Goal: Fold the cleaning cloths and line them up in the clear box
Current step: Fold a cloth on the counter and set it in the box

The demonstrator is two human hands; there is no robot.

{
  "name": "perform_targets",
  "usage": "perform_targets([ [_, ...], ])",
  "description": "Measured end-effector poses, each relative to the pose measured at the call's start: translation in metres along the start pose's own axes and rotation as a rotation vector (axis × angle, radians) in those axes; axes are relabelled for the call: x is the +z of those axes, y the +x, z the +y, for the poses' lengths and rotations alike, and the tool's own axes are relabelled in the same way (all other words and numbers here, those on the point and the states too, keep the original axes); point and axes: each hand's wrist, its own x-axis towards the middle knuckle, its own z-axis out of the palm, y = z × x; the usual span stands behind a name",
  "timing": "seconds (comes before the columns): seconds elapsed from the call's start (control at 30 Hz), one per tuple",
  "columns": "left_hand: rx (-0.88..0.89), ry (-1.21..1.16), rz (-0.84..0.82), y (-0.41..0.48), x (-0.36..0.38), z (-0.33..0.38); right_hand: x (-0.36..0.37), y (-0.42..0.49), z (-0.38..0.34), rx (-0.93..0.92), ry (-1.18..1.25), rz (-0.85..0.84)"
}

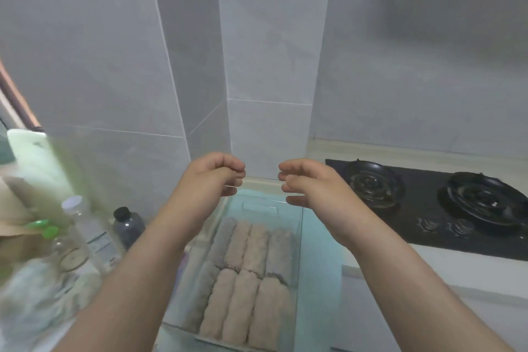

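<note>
As the left hand (211,177) and right hand (311,183) are hovering empty, loosely curled, the cloths (245,246) are looking soft and light. Mid-roll gripping is probably suiting them.

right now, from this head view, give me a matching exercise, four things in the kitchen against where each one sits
Things:
1 rolled cloths
2 gas hob
3 black-capped bottle
4 pale green board

Places:
a at the far left edge of the view
b on the counter, right of the box
c lined up inside the clear box
d just left of the box

Pairs: 1-c, 2-b, 3-d, 4-a
</note>
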Motion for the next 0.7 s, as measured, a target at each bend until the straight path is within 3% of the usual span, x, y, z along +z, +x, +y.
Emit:
perform_targets([
  [0.33, -0.028, 0.036, 0.383, -0.166, -0.003, 0.013, -0.023, -0.088, -0.003, -0.052, 0.022, -0.288],
  [0.5, -0.053, 0.059, 0.615, -0.275, -0.050, 0.013, 0.033, -0.141, -0.022, -0.141, 0.077, -0.480],
  [0.7, -0.097, 0.119, 0.926, -0.428, -0.109, -0.002, 0.120, -0.238, -0.028, -0.347, -0.070, -0.868],
])
